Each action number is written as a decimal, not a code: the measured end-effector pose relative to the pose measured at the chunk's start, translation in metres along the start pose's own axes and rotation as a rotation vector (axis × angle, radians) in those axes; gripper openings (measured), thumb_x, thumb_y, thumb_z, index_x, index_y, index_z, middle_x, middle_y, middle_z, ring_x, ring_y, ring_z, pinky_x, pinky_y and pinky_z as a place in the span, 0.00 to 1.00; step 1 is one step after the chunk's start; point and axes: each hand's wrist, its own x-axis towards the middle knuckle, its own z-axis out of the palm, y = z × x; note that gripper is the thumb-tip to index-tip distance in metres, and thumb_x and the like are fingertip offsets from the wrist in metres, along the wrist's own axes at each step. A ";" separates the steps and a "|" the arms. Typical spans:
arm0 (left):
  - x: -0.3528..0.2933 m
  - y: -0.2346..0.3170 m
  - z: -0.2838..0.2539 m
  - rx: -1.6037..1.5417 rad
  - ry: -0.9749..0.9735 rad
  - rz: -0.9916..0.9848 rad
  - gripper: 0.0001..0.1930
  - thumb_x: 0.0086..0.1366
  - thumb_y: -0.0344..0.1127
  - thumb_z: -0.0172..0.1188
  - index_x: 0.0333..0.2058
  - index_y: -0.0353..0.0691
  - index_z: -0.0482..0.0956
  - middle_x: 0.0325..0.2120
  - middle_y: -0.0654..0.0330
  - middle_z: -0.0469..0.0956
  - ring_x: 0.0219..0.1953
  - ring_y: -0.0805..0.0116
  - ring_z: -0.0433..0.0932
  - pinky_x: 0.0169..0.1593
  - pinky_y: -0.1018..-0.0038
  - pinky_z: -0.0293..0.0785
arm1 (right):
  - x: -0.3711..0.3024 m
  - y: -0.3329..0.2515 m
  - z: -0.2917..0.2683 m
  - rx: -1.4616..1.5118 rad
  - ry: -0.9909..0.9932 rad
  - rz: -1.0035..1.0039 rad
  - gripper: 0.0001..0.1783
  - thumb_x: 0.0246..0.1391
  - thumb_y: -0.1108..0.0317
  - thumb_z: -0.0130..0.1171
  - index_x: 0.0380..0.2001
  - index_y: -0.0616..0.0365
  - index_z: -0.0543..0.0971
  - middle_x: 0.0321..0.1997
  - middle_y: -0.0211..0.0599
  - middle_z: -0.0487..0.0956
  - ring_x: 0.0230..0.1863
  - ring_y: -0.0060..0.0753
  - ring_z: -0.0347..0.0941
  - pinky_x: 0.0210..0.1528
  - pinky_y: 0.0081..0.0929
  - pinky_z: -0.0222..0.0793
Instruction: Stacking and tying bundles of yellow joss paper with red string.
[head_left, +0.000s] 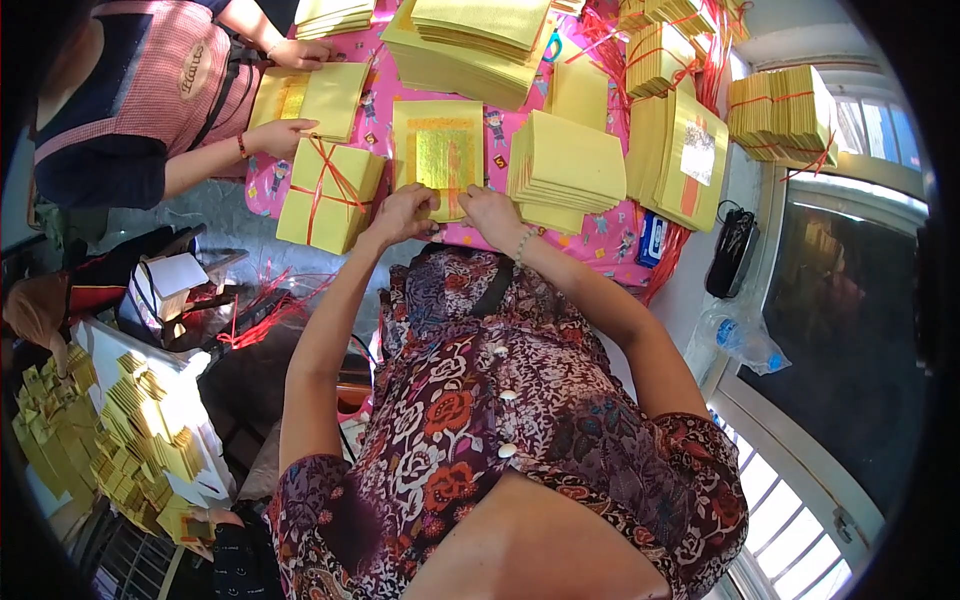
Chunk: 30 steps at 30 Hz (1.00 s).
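On the pink patterned tabletop, right in front of me, lies a yellow sheet of paper (437, 120) with a shiny gold foil square on it. My left hand (408, 213) grips its near left corner with curled fingers. At the near right corner, my right hand (490, 215) has its fingers closed on the same sheet, a beaded bracelet on the wrist. Whether more sheets lie beneath is hidden. Just right of the sheet rises a stack of folded yellow paper (567, 160). To the left, a yellow bundle (330, 195) is tied with red string.
Across the left corner, another person's hands (283, 137) rest on yellow paper. A tall paper stack (460, 50) stands at the back. Tied bundles (783, 112) sit by the window. Red strings (700, 60) hang at right. A side table (205, 450) holds more folded paper.
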 end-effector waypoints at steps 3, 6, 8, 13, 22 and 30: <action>0.002 -0.005 0.000 -0.127 -0.030 -0.042 0.17 0.41 0.29 0.71 0.31 0.39 0.73 0.27 0.61 0.73 0.31 0.66 0.74 0.36 0.72 0.72 | 0.000 -0.001 -0.002 0.020 -0.027 0.008 0.16 0.39 0.65 0.66 0.30 0.59 0.74 0.33 0.39 0.74 0.37 0.41 0.76 0.33 0.34 0.75; 0.005 -0.001 -0.003 -0.223 -0.069 -0.104 0.15 0.43 0.30 0.70 0.29 0.39 0.74 0.26 0.60 0.74 0.30 0.65 0.75 0.35 0.71 0.72 | 0.001 0.001 -0.003 0.022 -0.060 0.029 0.16 0.40 0.64 0.65 0.31 0.60 0.74 0.33 0.40 0.74 0.37 0.41 0.76 0.33 0.34 0.75; 0.004 -0.002 -0.002 -0.280 -0.084 -0.151 0.13 0.45 0.30 0.70 0.29 0.38 0.74 0.25 0.60 0.75 0.28 0.67 0.75 0.33 0.73 0.72 | 0.001 0.000 -0.004 0.021 -0.079 0.037 0.16 0.40 0.64 0.65 0.31 0.60 0.74 0.33 0.40 0.74 0.37 0.41 0.76 0.33 0.34 0.75; 0.005 -0.001 -0.003 -0.198 -0.072 -0.131 0.11 0.49 0.27 0.68 0.31 0.39 0.75 0.23 0.64 0.74 0.26 0.77 0.73 0.31 0.78 0.71 | 0.000 -0.002 -0.008 0.024 -0.076 0.031 0.16 0.42 0.63 0.64 0.32 0.60 0.73 0.34 0.41 0.74 0.37 0.42 0.76 0.33 0.35 0.76; 0.010 -0.006 -0.002 -0.271 -0.120 -0.190 0.07 0.51 0.31 0.67 0.28 0.39 0.77 0.21 0.62 0.77 0.25 0.72 0.76 0.31 0.74 0.72 | 0.000 0.002 -0.006 0.047 -0.055 0.012 0.14 0.44 0.65 0.62 0.32 0.59 0.73 0.33 0.41 0.74 0.35 0.42 0.76 0.32 0.35 0.75; 0.011 -0.001 -0.004 -0.229 -0.116 -0.174 0.05 0.52 0.30 0.65 0.28 0.39 0.78 0.20 0.63 0.77 0.24 0.73 0.75 0.30 0.74 0.71 | 0.002 -0.006 -0.005 -0.004 -0.066 0.030 0.20 0.38 0.64 0.67 0.36 0.58 0.73 0.36 0.38 0.73 0.40 0.40 0.74 0.34 0.34 0.75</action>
